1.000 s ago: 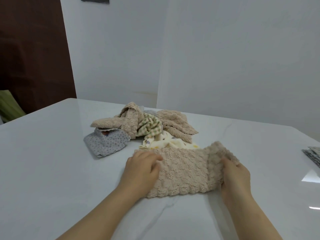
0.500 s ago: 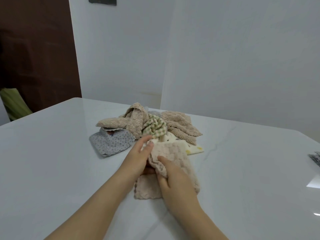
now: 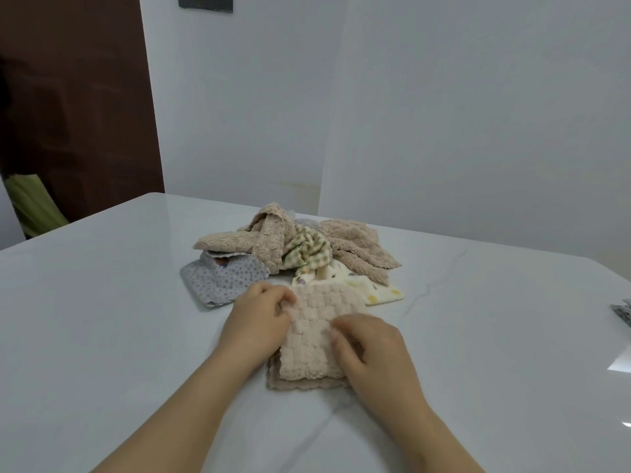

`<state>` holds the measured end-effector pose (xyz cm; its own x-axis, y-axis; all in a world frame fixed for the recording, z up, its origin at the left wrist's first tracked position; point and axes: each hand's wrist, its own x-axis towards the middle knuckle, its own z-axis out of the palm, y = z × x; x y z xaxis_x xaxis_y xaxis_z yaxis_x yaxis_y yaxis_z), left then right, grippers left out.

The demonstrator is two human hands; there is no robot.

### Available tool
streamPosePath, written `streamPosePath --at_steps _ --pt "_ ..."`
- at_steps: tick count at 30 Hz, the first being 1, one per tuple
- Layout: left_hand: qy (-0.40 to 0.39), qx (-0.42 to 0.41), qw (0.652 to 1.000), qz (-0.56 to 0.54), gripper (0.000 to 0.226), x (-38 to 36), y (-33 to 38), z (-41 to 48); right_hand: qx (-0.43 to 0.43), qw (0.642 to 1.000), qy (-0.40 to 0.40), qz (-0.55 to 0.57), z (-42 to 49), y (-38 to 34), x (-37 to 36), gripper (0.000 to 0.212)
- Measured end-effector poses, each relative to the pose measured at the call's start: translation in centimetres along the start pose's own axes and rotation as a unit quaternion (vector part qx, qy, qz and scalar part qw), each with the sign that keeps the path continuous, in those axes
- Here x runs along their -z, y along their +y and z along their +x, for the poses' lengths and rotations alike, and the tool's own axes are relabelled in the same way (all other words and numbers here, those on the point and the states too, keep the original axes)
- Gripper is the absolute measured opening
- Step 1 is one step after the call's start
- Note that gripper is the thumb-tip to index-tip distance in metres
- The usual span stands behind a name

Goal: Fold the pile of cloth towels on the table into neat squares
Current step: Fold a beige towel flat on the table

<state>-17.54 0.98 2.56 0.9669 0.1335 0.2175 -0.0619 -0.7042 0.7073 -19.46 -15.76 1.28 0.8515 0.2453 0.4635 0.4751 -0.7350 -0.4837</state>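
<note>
A beige waffle-textured towel (image 3: 314,336) lies folded in a near-square on the white table (image 3: 102,319), its layers stacked. My left hand (image 3: 256,322) pinches the towel's left edge near the far corner with curled fingers. My right hand (image 3: 372,353) rests on the towel's right side, fingers bent and pressing the top layer. Just behind lies the pile of towels (image 3: 293,247): tan fluffy ones, a green checked one, a cream printed one and a grey dotted one.
A dark patterned item (image 3: 625,314) shows at the right edge of the table. A brown door (image 3: 75,97) and a green object (image 3: 30,206) stand beyond the table's far left. White walls rise behind.
The beige towel was stretched out wide between both hands; my right hand has brought its right end over to the left, and the towel now lies folded in half.
</note>
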Motion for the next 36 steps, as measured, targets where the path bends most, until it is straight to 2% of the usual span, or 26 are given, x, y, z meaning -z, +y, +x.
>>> streamPosePath --at_steps 2,4,6,8,11,14,16,19,22,25,28,30,32,34,36 --pt "0.025 -0.032 0.998 -0.037 0.026 -0.2 0.4 -0.3 -0.03 0.999 0.037 0.002 0.3 0.0 0.2 0.058" --pt "-0.014 -0.069 0.997 -0.021 0.033 -0.8 0.3 -0.8 -0.066 0.997 -0.029 -0.03 0.4 0.2 0.4 0.072" --pt "-0.083 -0.086 0.988 0.093 0.045 -1.7 -0.4 -1.3 -0.097 0.987 -0.114 -0.058 0.4 0.6 0.4 0.062" --pt "-0.121 -0.084 0.973 0.178 0.047 -2.0 -0.8 -1.5 -0.117 0.978 -0.157 -0.067 0.5 0.7 0.5 0.048" --pt "-0.119 -0.089 0.97 0.195 0.046 -2.0 -0.7 -1.5 -0.123 0.978 -0.156 -0.057 0.6 0.6 0.3 0.045" --pt "-0.122 -0.086 0.968 0.2 0.055 -2.0 -0.8 -1.3 -0.137 0.979 -0.144 -0.041 0.8 0.9 0.2 0.044" --pt "-0.091 -0.056 0.974 0.199 0.068 -2.0 -0.9 -1.5 -0.165 0.979 -0.113 -0.031 0.9 1.1 0.2 0.05" --pt "-0.024 0.047 0.974 0.221 0.081 -1.7 -0.7 -1.4 -0.252 0.965 -0.07 -0.031 1.1 1.2 0.2 0.065" --pt "-0.024 0.127 0.967 0.22 0.082 -1.4 0.1 -1.3 -0.297 0.95 -0.074 -0.063 1.2 0.8 0.2 0.06" --pt "-0.078 0.186 0.962 0.185 0.066 -0.4 1.3 -0.9 -0.329 0.937 -0.1 -0.069 1.5 -0.1 0.8 0.044" --pt "-0.171 0.233 0.946 0.146 0.045 1.1 2.4 -0.5 -0.348 0.922 -0.157 -0.063 1.5 -0.8 2.0 0.038" --pt "-0.21 0.257 0.938 0.103 0.041 1.8 2.8 -0.7 -0.361 0.911 -0.193 -0.041 1.5 -1.3 3.2 0.036" --pt "-0.213 0.285 0.934 0.007 0.042 2.4 3.0 -1.1 -0.386 0.896 -0.22 0.012 1.4 -1.8 4.1 0.032" --pt "-0.193 0.325 0.917 -0.124 0.025 3.3 3.2 -1.5 -0.416 0.875 -0.225 0.105 1.4 -2.5 4.6 0.028" --pt "-0.178 0.342 0.903 -0.187 0.011 4.2 3.4 -1.4 -0.436 0.851 -0.212 0.203 1.6 -3.6 4.7 0.024"
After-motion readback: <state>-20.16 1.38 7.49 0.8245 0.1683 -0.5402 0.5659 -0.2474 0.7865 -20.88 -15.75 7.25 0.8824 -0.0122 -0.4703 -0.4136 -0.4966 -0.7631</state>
